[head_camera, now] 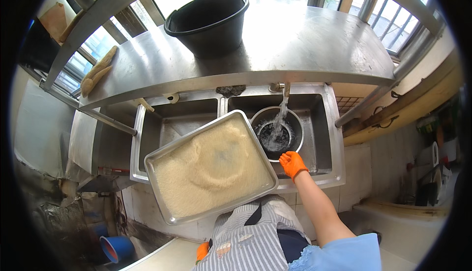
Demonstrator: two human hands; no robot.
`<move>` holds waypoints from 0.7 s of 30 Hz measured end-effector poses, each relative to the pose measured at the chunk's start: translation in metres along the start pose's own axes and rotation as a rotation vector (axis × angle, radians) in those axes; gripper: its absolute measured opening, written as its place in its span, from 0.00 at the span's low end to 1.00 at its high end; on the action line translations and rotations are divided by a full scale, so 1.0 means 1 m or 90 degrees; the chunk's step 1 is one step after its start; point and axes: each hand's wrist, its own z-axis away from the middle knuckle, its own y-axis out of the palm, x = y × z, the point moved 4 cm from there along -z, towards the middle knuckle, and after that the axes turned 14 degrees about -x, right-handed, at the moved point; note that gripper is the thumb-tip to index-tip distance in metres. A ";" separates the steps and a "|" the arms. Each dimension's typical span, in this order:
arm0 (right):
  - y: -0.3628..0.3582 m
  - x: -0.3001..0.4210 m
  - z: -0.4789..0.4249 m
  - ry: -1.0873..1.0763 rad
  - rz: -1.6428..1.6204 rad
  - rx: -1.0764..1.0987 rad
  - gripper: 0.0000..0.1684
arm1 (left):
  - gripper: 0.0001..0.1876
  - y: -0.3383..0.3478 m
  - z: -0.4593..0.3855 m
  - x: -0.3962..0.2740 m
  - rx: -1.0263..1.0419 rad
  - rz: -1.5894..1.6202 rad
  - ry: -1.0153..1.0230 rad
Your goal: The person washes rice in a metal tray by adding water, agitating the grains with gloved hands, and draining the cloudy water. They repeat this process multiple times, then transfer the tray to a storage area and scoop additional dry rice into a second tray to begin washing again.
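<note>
My right hand, in an orange glove, is at the near rim of a round metal pot. Its fingers are curled over or beside that rim; whether they grip it is unclear. Water runs from the faucet into this pot, churning inside. My left hand, also gloved in orange, shows only in part low beside the striped apron; its fingers are hidden. Before me a rectangular metal tray lies tilted across the sink's front edge and divider. Pale grains like uncooked rice fill it, with a shallow hollow.
Above the double steel sink runs a metal shelf bearing a black plastic tub. Brown elongated objects lie at its left end. A blue bucket is at lower left. To the right is a curved wooden-looking edge.
</note>
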 end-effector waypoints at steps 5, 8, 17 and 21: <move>-0.011 0.002 -0.176 0.054 0.075 -0.063 0.26 | 0.12 -0.017 -0.019 -0.045 0.024 -0.046 0.074; 0.038 -0.046 -0.144 0.098 0.168 -0.001 0.22 | 0.12 -0.011 0.041 -0.032 -0.020 -0.049 -0.023; 0.035 -0.041 -0.143 0.194 0.008 -0.031 0.05 | 0.11 -0.002 0.060 -0.067 -0.011 -0.056 -0.054; 0.026 -0.014 -0.115 0.040 0.141 0.019 0.07 | 0.11 0.006 0.059 -0.066 -0.018 -0.049 -0.039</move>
